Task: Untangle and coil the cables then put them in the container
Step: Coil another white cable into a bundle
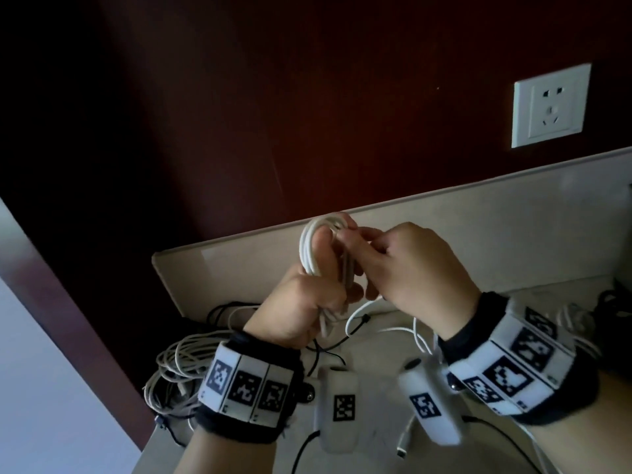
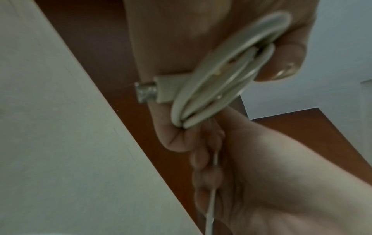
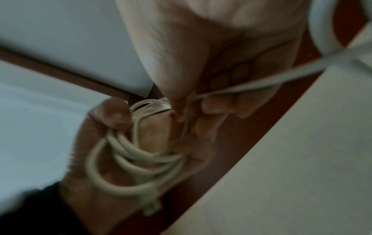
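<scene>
My left hand [image 1: 325, 289] is raised above the table and grips a small coil of white cable [image 1: 312, 249] in its curled fingers. In the left wrist view the coil [image 2: 219, 79] is pressed flat under the thumb, and a white plug with a metal tip [image 2: 150, 92] sticks out beside it. My right hand [image 1: 352, 236] pinches the free strand of the same cable at the top of the coil. From that pinch, the strand [image 3: 261, 82] runs away taut in the right wrist view. No container shows clearly.
A loose bundle of grey cable [image 1: 178, 367] lies at the table's left corner, with black cables [image 1: 222, 311] behind it. More white cable [image 1: 415, 331] trails under my wrists, and another tangle [image 1: 581, 319] sits at the right. A wall socket [image 1: 550, 104] is above the table's raised back edge [image 1: 444, 196].
</scene>
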Demonstrator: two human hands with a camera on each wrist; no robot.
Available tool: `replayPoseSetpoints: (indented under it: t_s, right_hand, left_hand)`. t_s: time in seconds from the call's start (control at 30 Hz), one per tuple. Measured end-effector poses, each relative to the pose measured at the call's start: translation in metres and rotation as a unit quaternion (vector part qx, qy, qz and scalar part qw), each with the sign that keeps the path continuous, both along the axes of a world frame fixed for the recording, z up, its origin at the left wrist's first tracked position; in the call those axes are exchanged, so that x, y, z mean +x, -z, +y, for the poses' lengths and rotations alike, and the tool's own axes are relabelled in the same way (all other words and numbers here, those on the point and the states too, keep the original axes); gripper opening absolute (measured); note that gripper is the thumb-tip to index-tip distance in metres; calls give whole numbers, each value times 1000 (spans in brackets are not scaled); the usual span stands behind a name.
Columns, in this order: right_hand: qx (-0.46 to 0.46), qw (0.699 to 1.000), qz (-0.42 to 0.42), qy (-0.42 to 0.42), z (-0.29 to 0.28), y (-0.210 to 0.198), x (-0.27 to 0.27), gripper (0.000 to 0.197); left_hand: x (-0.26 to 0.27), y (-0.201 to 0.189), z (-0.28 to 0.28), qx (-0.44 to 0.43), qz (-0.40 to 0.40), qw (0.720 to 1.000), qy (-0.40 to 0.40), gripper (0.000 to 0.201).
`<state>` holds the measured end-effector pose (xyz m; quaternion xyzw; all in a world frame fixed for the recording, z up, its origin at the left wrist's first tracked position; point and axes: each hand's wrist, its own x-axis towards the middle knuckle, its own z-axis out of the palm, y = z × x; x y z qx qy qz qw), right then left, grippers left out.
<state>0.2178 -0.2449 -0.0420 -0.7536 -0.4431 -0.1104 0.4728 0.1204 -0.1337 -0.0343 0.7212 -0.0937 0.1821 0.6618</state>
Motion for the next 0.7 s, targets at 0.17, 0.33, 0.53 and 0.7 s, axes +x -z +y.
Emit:
replayPoseSetpoints:
  t_s: [0.17, 0.33, 0.53, 0.7]
  right_hand:
    - [-85, 995, 9, 58, 1, 2, 4, 93]
    - [-62, 991, 74, -89, 3, 0, 3, 66]
    - [-163, 982, 37, -85, -7, -1, 16, 35]
    - [-78, 994, -39, -63, 7, 7, -9, 35]
  left_hand:
    - [5, 1, -9, -34, -36, 998, 32, 48]
    - [6, -1, -3, -129, -77, 988, -43, 65]
    - [-7, -8, 31, -238, -147, 950, -139, 47]
    - [-2, -7, 17, -268, -155, 940, -141, 55]
